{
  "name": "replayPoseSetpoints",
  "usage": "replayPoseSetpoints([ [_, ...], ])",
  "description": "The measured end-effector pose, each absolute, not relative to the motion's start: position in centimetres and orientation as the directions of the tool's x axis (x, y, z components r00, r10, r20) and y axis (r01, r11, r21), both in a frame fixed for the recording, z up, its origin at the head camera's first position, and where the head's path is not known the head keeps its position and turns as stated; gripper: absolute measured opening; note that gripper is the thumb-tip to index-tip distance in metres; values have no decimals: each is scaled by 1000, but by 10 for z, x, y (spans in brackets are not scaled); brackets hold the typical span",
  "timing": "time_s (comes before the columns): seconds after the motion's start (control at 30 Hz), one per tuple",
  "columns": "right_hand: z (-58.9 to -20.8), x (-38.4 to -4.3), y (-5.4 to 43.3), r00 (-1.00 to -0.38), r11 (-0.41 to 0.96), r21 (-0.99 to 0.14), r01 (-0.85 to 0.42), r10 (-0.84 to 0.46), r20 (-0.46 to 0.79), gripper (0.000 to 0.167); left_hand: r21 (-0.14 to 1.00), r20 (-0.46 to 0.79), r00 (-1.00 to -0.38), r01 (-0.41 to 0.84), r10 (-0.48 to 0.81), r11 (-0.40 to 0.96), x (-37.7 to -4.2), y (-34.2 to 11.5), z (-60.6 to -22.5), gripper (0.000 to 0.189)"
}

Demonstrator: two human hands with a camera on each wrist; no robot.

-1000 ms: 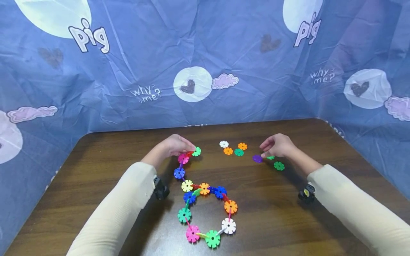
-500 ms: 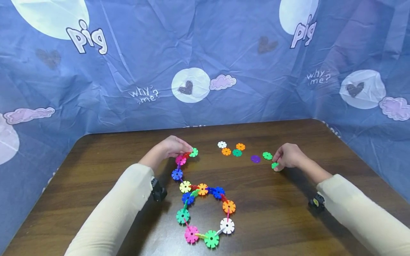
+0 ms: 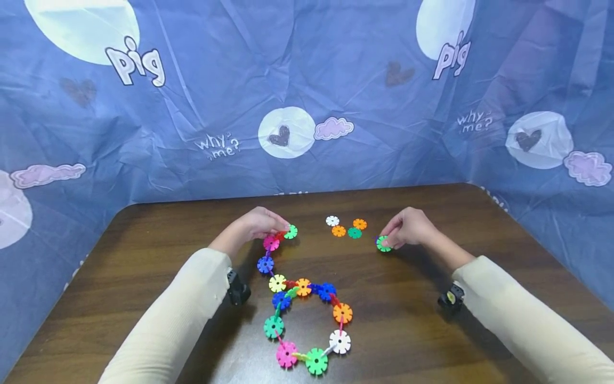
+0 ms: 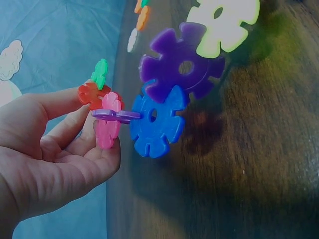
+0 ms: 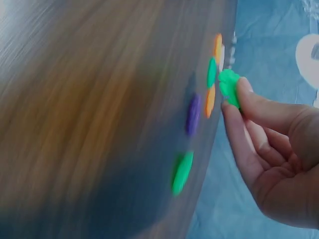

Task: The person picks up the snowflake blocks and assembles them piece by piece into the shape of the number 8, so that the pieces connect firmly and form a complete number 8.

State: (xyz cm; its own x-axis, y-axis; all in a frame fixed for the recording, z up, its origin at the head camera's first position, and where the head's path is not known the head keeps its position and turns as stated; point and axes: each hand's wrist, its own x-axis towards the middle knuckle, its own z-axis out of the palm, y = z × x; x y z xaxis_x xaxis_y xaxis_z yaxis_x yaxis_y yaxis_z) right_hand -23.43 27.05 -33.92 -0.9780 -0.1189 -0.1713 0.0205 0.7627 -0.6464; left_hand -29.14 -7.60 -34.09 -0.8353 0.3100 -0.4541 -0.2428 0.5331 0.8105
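A chain of notched plastic snowflake discs point(image 3: 265, 265) lies on the table, its near part bent into a ring. My left hand point(image 3: 256, 223) grips the chain's far end, fingers at a red disc point(image 4: 92, 95) and a pink disc point(image 4: 108, 130); a green disc point(image 3: 290, 231) is joined at the tip. Between thumb and finger, my right hand point(image 3: 411, 226) pinches a loose green snowflake disc point(image 5: 229, 87), raised off the table. In the head view that disc covers most of a purple disc point(image 5: 193, 114). Another green disc point(image 5: 183, 173) lies beside the purple one, hidden in the head view.
Between the hands, towards the back of the table point(image 3: 192, 218), lie loose discs: a white one point(image 3: 332, 220), two orange ones point(image 3: 338, 231) and a teal one point(image 3: 355, 233). A blue printed cloth point(image 3: 216, 96) hangs behind the table.
My right hand has reached the nearer loose green disc on the right, picked it up and moved left with it, over the purple disc. The left hand has kept its hold on the chain.
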Motion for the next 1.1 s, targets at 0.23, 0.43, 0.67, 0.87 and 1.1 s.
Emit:
replayPoseSetpoints([
  [0.23,-343,-252,211,-986,705,-707,-45,-147,-84,15,815,-440,-845,-232,305,531,-291,-78,-343,30],
  [0.43,-346,-261,167,-977,696,-696,-174,-212,32,12,823,-443,-840,-243,312,513,-291,-80,-344,31],
  [0.67,-353,-263,142,-968,678,-694,-241,-222,120,11,830,-447,-834,-252,323,498,-290,-78,-347,32],
  [0.87,-355,-264,128,-944,675,-662,-326,-272,187,11,846,-431,-845,-255,317,468,-289,-76,-346,34],
  [1.1,-356,-265,119,-922,720,-576,-387,-293,253,11,874,-410,-851,-265,328,408,-289,-76,-349,34],
])
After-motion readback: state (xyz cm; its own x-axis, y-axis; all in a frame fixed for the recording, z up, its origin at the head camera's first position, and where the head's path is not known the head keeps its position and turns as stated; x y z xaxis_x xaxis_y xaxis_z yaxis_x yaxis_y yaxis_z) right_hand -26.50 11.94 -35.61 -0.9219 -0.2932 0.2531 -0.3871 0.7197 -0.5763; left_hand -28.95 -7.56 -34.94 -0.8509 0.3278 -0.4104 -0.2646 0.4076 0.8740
